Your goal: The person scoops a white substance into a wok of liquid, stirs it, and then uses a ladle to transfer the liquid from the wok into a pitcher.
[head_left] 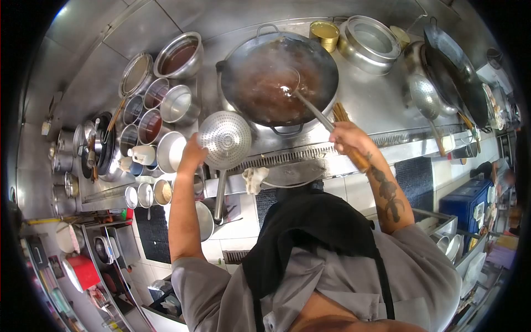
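Seasoning bowls (166,110): crowded just left of the left hand; a careless sweep could tip one.
Left hand (192,156): closed around the upper handle of the perforated strainer (225,138), held over the bench (381,94) edge; loosened fingers would drop it.
Wok (278,77): ahead of both hands, full of steaming brown liquid; brisk stirring risks splashing and scalds.
Right hand (347,138): clenched on the ladle (310,108) handle, bowl submerged.

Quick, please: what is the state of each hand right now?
Left hand: on the counter edge beside the strainer; grip cannot be told.
Right hand: closed on the ladle handle.
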A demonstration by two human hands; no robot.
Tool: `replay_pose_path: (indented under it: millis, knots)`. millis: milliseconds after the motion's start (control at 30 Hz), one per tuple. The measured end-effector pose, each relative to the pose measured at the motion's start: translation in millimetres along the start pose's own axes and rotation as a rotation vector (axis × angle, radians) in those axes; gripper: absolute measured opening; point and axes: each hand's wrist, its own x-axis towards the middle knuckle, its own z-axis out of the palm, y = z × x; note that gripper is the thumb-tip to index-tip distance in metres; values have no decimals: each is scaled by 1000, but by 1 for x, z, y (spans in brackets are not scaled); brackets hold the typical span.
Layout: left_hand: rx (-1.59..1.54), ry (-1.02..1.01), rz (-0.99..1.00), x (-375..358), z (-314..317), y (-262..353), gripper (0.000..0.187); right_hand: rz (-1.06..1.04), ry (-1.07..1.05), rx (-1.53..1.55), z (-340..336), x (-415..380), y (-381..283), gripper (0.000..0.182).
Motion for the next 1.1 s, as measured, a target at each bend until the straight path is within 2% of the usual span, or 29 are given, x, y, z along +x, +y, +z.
replay_pose_path:
  millis: [100, 133, 233, 267, 300, 367, 433, 467, 500, 567, 633, 667, 767, 833, 900, 967, 1000, 1100]
  knots:
    - [0, -10, -22, -4, -1, 8, 56, -280, 200, -652, 39, 6, 20, 38]
    - [4, -14, -33, -6, -2, 11, 55, -303, 152, -700, 46, 12, 27, 41]
    - [-8, 9, -30, -11, -1, 17, 54, -31, 34, -23, 35, 5, 14, 24]
    - [18, -2, -21, -9, -1, 13, 55, 102, -63, 60, 3, 17, 14, 19]
    - [42, -12, -14, -4, -3, 6, 56, 64, -59, 358, 5, -7, -7, 14]
    - [50, -17, -13, 0, -3, -5, 57, 101, -58, -93, -9, 6, -3, 18]
    - [21, -16, -18, 2, 1, -11, 59, -123, 115, -451, 27, 4, 13, 28]
    - [10, -25, -52, 3, 4, -14, 59, -355, 167, -653, 40, 4, 23, 28]
    - [0, -33, -84, 3, 5, -15, 59, -240, 106, -551, 50, 1, 21, 27]
    - [5, -55, -113, 6, 6, -16, 60, -156, -16, -314, 40, -8, 9, 25]
    - [34, -88, -113, 4, 3, -12, 61, 115, -141, 58, -14, 15, 12, 22]
    - [37, -78, -106, 4, 3, -13, 62, 104, -134, 93, -22, 7, 3, 22]
    - [48, -70, -100, 4, 0, -13, 65, -117, 124, -591, 26, -7, -4, 26]
    - [47, -92, -122, 4, -3, -9, 65, -536, 203, -811, 41, 6, 32, 26]
    - [29, -87, -114, 10, 0, -20, 64, -304, 10, -380, 38, 6, 32, 25]
    - [22, -106, -122, 11, -1, -26, 63, 41, -54, -38, 2, 3, 11, 21]
    - [22, -125, -129, 10, -3, -25, 62, 86, -66, -24, -10, 5, -1, 19]
    - [21, -172, -172, 13, -5, -29, 61, -82, 111, -512, 13, 4, 5, 25]
